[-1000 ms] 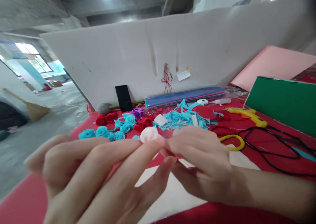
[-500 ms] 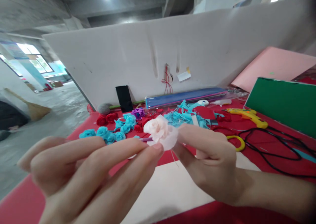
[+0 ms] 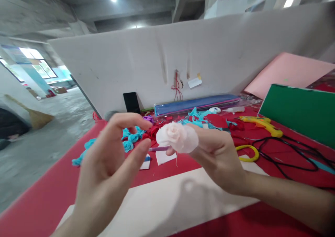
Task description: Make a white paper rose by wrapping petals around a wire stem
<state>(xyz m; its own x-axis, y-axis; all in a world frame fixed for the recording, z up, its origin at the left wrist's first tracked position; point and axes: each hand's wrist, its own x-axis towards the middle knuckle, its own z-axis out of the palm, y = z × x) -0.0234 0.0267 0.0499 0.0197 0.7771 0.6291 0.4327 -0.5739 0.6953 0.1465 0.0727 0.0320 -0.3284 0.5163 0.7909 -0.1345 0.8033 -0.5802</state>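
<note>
My right hand [image 3: 217,153] pinches a pale pink paper rose [image 3: 177,136] and holds it up over the red table [image 3: 47,191]. My left hand [image 3: 107,170] hovers just left of the rose with its fingers apart and curved, touching nothing. Behind them on the table lie several blue paper roses [image 3: 129,139], red roses [image 3: 154,130] and a purple one [image 3: 148,119]. A white sheet [image 3: 167,202] lies on the table under my hands.
A yellow glue gun [image 3: 258,122] with a black cable [image 3: 293,153], yellow-handled scissors [image 3: 247,152], blue paper scraps [image 3: 199,116], a blue paper pack [image 3: 196,103], a green board [image 3: 298,109], a pink board [image 3: 285,71] and a white foam wall [image 3: 209,55] surround the work area.
My left hand let go of the rose, drew back and opened. The right hand lifted the rose and turned its face toward me.
</note>
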